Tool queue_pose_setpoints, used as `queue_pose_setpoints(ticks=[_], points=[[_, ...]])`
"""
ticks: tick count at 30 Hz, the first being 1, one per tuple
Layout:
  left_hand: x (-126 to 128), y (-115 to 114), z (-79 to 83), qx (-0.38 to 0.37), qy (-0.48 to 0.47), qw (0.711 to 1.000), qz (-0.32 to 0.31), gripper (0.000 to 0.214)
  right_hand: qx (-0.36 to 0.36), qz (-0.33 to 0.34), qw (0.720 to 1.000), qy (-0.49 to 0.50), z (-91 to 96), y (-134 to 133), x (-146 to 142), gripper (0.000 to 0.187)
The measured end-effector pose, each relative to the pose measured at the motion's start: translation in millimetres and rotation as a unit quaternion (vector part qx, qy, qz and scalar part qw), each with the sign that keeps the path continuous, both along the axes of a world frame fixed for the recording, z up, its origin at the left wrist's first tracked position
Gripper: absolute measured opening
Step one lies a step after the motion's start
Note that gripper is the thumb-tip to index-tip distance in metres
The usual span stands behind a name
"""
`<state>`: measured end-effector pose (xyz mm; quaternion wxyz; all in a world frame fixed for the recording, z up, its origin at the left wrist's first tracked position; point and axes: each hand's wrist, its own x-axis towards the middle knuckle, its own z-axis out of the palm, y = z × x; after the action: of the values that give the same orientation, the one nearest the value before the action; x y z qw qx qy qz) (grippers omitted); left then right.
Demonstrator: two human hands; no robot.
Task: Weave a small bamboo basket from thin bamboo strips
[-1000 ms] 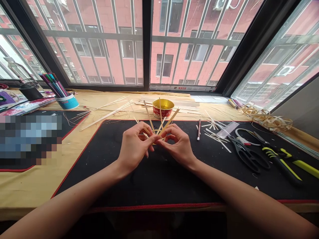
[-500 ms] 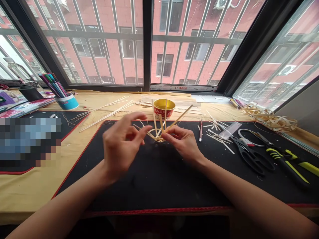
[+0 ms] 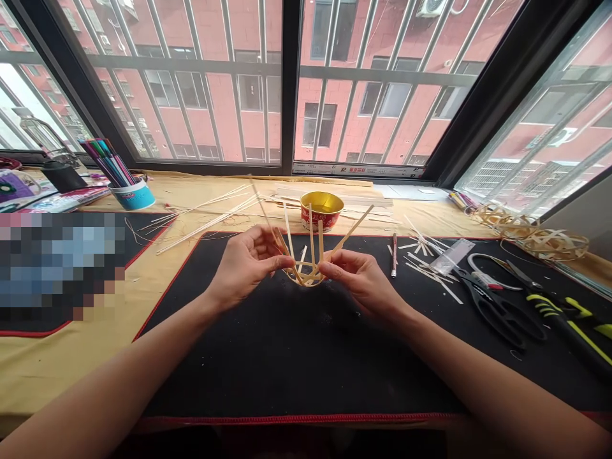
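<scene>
Basket frame (image 3: 301, 274) of thin, pale bamboo strips: a shallow, rounded woven bottom, with flat, narrow uprights fanning out above it. It sits at the middle of the hands, over the upper part of the black mat (image 3: 287, 363), which has a fabric surface and red stitched edging.

Left hand (image 3: 246, 261): fingers partly curled, thumb and fingertips pinching strips at the frame's 9 o'clock side. Right hand (image 3: 361, 277): fingers curved, gripping the rim at 3 o'clock.

Around the frame, at 12 o'clock, is a paper bowl (image 3: 322, 213), round, with a glossy gold inside and a red-patterned outside. Loose bamboo strips (image 3: 205, 217), long and straight, lie at 10 o'clock. A blue-and-white round pen cup (image 3: 132, 194) packed with slim markers stands further out at 10 o'clock. Black-handled scissors (image 3: 495, 312), with looped grips, lie at 3 o'clock. A loose coil of bamboo strips (image 3: 530, 241), curled and ribbon-like, lies at 2 o'clock.
</scene>
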<state>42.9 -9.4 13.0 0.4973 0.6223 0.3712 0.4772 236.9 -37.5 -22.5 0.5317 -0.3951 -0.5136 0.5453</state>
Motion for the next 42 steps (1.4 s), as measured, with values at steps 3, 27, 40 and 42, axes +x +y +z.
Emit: queue_pose_setpoints(ticks=[3,27,40,42], points=[[1.4,-1.2,-4.4,0.014,-0.022,0.999,0.031,0.033,0.026,-0.008,1.0,-0.011,-0.9,-1.7,-0.9,0.025],[4.7,-3.5,-9.8,0.023,-0.055,0.996,0.067,0.028,0.087,-0.058,0.993,-0.062,-5.4,-8.9,-7.1,0.023],[9.3,-11.9,-13.8,0.098,-0.028,0.987,0.122,0.035,0.221,-0.108,0.958,-0.149,-1.5,-12.4,-9.8,0.01],[9.2,-13.2,-13.9,0.115,-0.02,0.986,0.121,0.047,0.253,-0.11,0.947,-0.164,-1.8,-12.6,-10.2,0.007]])
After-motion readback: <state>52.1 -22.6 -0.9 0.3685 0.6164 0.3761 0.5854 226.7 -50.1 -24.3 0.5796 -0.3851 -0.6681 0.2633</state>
